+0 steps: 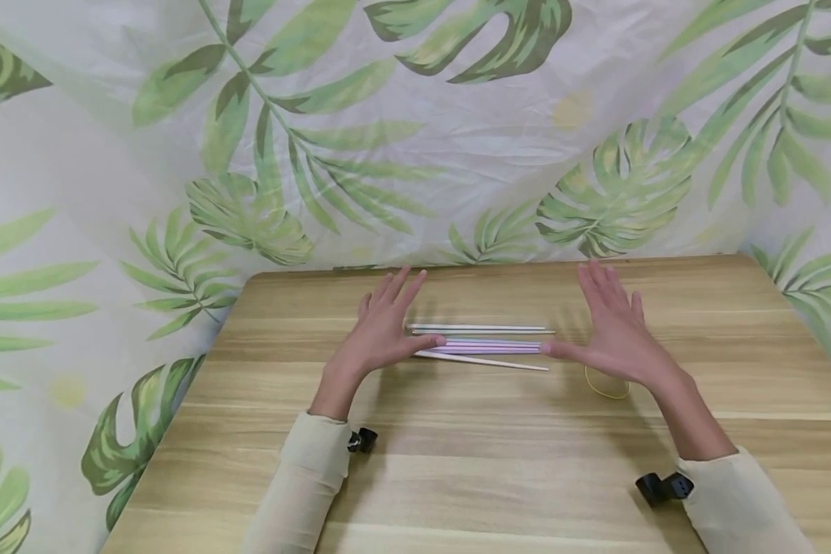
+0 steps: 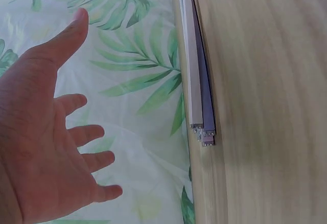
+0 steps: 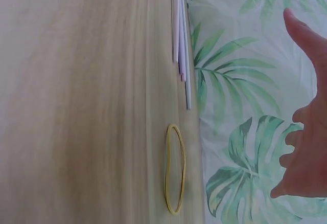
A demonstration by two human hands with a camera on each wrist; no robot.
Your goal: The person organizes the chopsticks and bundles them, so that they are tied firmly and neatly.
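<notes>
Both sides: I see left hand [image 1: 381, 331], right hand [image 1: 622, 340], fingers apart.
Sticks [image 1: 492, 346]: between them.
Yellow band [image 3: 167, 175]: near right hand.

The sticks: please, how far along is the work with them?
Looks done: the sticks lie roughly in one direction on the table. In hand: nothing; the left hand and right hand are open. Remaining: perhaps gathering and banding, since gaps separate some sticks and the band lies apart, around nothing.
</notes>
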